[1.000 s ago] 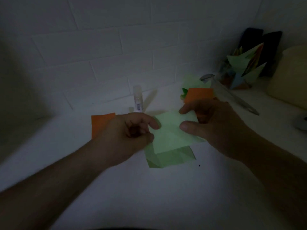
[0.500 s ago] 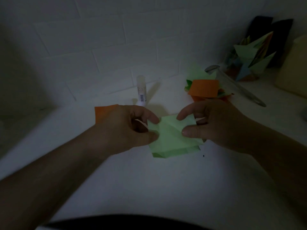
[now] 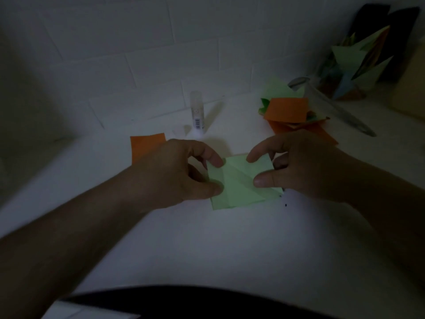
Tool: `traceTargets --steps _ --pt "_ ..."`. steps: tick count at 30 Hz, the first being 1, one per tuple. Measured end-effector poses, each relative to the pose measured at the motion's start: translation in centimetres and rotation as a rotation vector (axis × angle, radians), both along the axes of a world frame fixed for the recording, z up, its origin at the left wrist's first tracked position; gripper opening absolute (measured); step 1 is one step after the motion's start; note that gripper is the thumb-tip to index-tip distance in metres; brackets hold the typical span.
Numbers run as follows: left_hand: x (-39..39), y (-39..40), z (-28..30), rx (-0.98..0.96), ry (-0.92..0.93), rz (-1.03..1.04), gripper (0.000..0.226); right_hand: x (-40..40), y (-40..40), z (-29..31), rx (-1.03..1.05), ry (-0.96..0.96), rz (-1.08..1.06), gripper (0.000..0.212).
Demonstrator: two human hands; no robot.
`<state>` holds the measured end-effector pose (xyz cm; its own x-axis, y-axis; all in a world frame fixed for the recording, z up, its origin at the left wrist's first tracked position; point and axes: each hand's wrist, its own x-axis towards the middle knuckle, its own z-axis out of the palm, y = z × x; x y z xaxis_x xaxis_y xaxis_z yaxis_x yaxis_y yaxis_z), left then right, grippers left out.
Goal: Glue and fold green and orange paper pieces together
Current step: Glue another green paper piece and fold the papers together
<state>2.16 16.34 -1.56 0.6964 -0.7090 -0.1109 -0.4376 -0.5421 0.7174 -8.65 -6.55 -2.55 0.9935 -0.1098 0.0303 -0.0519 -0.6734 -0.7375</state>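
A light green folded paper piece (image 3: 239, 185) lies on the white table (image 3: 207, 245) between my hands. My left hand (image 3: 179, 173) pinches its left edge between forefinger and thumb. My right hand (image 3: 299, 164) holds its right side, thumb on top and forefinger touching the upper edge. An orange paper square (image 3: 146, 145) lies flat behind my left hand, partly hidden by it. A white glue stick (image 3: 197, 113) stands upright behind the green piece. A pile of orange and green folded pieces (image 3: 287, 110) sits at the back right.
A white brick wall (image 3: 138, 54) rises right behind the table. A clear tube with a metal end (image 3: 335, 109) lies slanting at the right. Folded coloured paper shapes (image 3: 358, 65) stand in the far right corner by dark objects. The scene is dim.
The green paper has been folded flatter and lowered to the table. Both hands shifted slightly toward me while keeping hold of it. The camera tilted down.
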Motion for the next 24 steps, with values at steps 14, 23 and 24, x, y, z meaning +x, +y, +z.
traceTargets --steps 14,23,24 --pt "0.14 0.04 0.07 0.027 -0.016 -0.022 0.035 -0.02 0.46 0.12 -0.109 0.000 0.036 0.039" --pt "0.31 0.22 0.05 0.075 -0.117 -0.058 0.029 0.14 0.40 0.00 -0.268 -0.020 0.099 0.042" --pt "0.38 0.25 -0.02 0.096 -0.143 -0.066 0.029 0.14 0.48 0.03 -0.288 -0.014 0.102 0.043"
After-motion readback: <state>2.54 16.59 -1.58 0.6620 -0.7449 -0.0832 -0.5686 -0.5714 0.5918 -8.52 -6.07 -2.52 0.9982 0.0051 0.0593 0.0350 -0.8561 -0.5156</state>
